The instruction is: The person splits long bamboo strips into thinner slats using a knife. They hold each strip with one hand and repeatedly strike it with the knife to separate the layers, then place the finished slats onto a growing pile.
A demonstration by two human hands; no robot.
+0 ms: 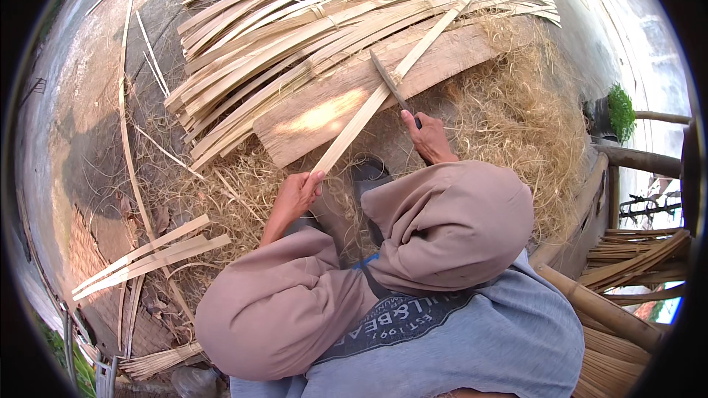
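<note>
The grey shirt point(472, 332) and tan sleeves point(442, 221) are seen nearest. Beyond them lies a wooden plank point(324, 114). A bamboo strip point(383, 88) is laid diagonally across the plank; its near end is gripped by the left hand point(299, 195). A knife point(391, 85) is clasped in the right hand point(428, 138), its blade set against the strip over the plank. Bundled bamboo strips point(295, 22) are stacked behind the plank.
</note>
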